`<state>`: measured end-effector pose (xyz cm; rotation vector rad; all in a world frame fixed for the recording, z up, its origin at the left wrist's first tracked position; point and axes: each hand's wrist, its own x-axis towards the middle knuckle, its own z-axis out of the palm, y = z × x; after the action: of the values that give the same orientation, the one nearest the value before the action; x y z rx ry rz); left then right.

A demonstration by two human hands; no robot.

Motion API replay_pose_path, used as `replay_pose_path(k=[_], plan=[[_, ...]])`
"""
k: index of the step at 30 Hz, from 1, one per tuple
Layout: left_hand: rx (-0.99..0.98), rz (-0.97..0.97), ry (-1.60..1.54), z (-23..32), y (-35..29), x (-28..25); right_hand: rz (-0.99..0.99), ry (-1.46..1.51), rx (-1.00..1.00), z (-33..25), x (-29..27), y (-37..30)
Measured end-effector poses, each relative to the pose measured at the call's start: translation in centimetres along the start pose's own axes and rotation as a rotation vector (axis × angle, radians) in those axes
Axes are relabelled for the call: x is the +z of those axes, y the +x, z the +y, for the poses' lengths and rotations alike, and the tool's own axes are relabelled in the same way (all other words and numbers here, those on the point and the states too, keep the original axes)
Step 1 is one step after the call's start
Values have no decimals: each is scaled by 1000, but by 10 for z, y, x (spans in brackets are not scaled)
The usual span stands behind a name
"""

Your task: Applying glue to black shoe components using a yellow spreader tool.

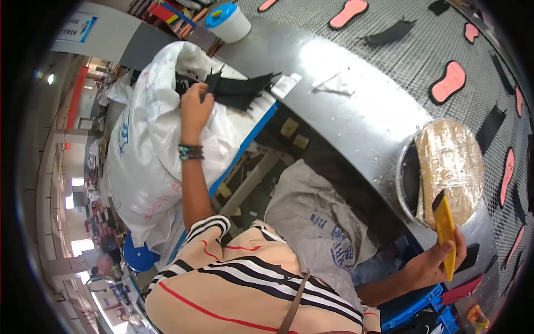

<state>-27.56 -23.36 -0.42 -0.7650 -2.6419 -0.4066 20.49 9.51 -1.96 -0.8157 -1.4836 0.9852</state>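
At the mouth of a big white woven sack [142, 150], my left hand [196, 106] is among black fabric pieces [239, 92] with frayed ends. Its fingers are curled against the dark material, their tips partly hidden and slightly blurred. Some of the pieces lie on a white surface beside the sack. At the lower right, my right hand [439, 261] is closed round a flat yellow tool [444, 234] with a dark tip, which points up. That tip is in front of a round container [409, 192] with a tape-wrapped brown cover [453, 161].
A metal edge [356, 83] borders a grey mesh surface [389, 25], with pink insole-shaped pieces [448, 82] and black strips [489, 128] on it. A white tub with a blue lid [231, 22] stands at the back. Grey cloth [317, 211] covers my lap; a blue crate [414, 309] is below right.
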Motion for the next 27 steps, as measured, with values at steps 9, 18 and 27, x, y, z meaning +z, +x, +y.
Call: replay_pose_path(k=[9,18,27], plan=[[-352,-627,487,-66,58,29,-47,135,24,-3,-3,-1],[112,-113,193,10,70,16,64,139,62,-12,-18,-5],[285,-342,206,-5,96,46,60,146,51,-25,-13,-10]])
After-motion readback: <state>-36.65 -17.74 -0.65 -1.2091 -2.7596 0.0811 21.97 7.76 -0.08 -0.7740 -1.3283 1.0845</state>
